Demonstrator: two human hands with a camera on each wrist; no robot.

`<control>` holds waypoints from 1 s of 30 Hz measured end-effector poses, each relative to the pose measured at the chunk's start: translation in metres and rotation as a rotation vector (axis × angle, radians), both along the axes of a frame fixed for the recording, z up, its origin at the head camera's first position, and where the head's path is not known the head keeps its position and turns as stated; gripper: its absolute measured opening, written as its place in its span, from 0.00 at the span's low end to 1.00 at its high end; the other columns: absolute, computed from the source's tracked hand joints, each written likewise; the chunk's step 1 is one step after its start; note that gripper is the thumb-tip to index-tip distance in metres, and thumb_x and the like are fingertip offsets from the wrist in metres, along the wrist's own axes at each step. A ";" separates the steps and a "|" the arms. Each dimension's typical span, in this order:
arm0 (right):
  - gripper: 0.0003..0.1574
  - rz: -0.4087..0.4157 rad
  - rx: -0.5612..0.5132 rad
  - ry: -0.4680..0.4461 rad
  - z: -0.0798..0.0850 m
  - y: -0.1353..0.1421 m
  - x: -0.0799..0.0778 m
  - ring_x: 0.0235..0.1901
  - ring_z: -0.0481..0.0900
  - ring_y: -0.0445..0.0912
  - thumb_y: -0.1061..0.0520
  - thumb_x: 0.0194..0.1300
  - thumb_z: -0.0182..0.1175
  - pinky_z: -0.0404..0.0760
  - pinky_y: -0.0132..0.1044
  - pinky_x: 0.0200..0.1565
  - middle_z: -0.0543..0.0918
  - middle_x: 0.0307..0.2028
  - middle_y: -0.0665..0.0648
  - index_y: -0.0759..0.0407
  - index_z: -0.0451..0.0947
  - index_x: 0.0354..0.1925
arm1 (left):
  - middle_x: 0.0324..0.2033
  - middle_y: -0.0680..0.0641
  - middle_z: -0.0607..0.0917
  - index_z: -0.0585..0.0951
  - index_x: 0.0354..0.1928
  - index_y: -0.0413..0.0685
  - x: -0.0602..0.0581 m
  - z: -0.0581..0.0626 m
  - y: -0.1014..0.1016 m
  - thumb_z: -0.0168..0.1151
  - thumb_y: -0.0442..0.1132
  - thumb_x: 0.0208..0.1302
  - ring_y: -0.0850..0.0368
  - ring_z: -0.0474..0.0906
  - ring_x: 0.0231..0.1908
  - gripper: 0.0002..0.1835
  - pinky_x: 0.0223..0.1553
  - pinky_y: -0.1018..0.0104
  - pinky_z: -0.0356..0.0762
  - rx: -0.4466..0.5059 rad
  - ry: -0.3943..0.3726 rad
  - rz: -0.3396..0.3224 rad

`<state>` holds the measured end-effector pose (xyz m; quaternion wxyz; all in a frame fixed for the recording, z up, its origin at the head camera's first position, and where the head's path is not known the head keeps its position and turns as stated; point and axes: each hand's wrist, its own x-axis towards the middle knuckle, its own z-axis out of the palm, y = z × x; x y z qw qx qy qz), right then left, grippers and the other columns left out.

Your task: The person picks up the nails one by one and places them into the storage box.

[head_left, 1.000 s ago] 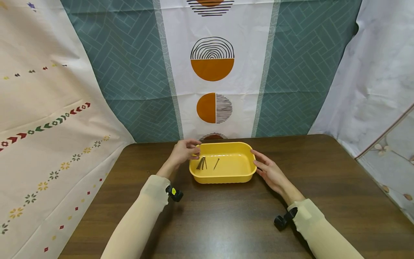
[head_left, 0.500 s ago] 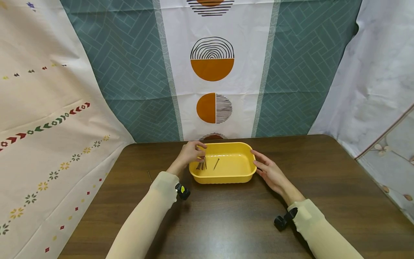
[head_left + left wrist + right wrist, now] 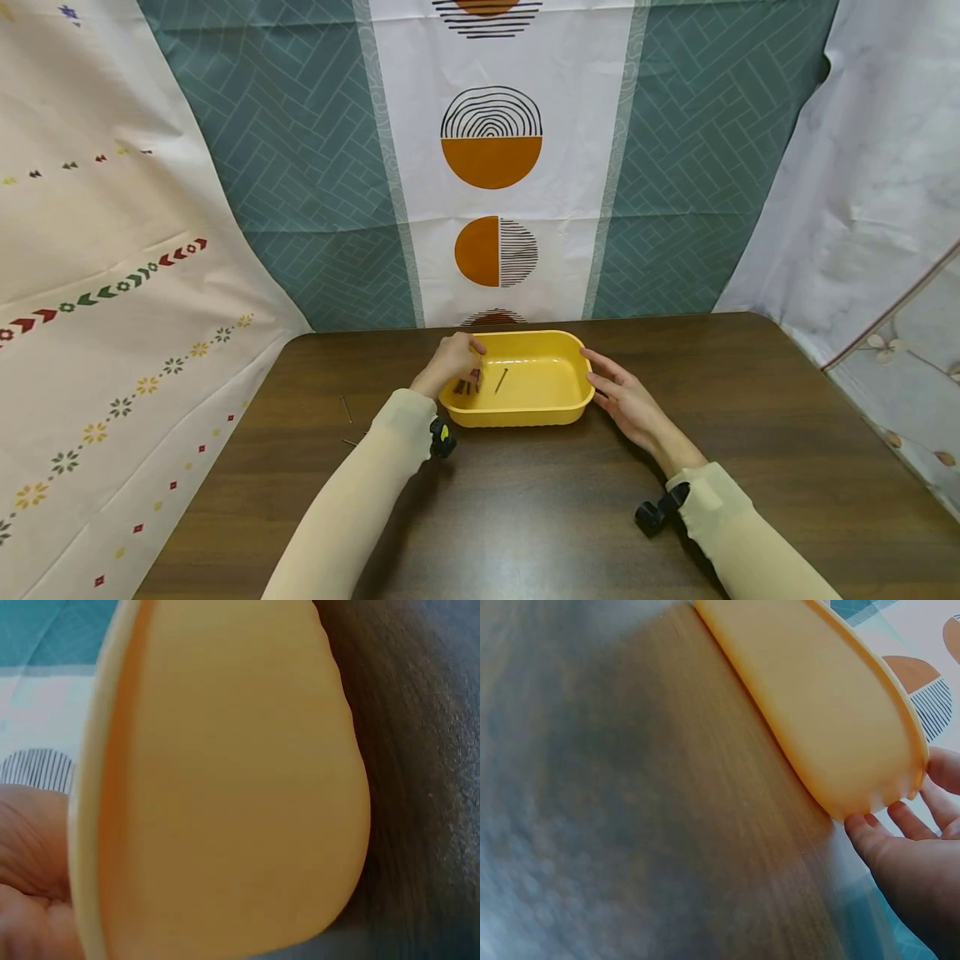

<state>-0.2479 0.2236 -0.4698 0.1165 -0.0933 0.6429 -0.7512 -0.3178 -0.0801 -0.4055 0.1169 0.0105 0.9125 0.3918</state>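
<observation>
A yellow plastic tray (image 3: 517, 416) stands on the dark wooden table, several nails inside it. My left hand (image 3: 453, 360) reaches over the tray's left end, fingers pointing down inside, and seems to pinch a thin nail that is mostly hidden. Just below those fingers lies a small cluster of nails (image 3: 467, 387), partly covered. One nail (image 3: 501, 381) lies apart, to their right. In the left wrist view the tray's outer wall (image 3: 232, 780) hides the fingertips. My right hand (image 3: 628, 404) rests its extended fingers (image 3: 866, 832) against the tray's right end.
On the table (image 3: 555, 508), left of the tray, lie a loose nail (image 3: 347, 409) and another nail (image 3: 349, 442) beside the left sleeve, which partly covers that area. A patterned cloth (image 3: 491, 192) hangs behind the table's back edge.
My left hand has moved right and lower into the tray, from its left rim to above the nail cluster. More loose nails on the table have come into view. My right hand stays put.
</observation>
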 end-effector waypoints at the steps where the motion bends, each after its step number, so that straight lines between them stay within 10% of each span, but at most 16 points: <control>1: 0.39 0.001 -0.002 0.001 0.000 0.000 0.000 0.79 0.52 0.56 0.53 0.84 0.50 0.51 0.57 0.77 0.48 0.82 0.59 0.58 0.50 0.83 | 0.42 0.38 0.84 0.85 0.53 0.38 -0.001 -0.001 0.001 0.64 0.28 0.70 0.51 0.88 0.29 0.12 0.35 0.62 0.88 -0.017 -0.004 0.004; 30: 0.37 0.000 -0.005 -0.005 0.001 0.000 -0.001 0.80 0.49 0.58 0.55 0.84 0.49 0.48 0.58 0.78 0.46 0.82 0.60 0.59 0.50 0.83 | 0.40 0.41 0.87 0.86 0.50 0.37 0.003 -0.004 0.011 0.65 0.27 0.66 0.53 0.87 0.27 0.12 0.33 0.65 0.87 -0.200 0.043 -0.068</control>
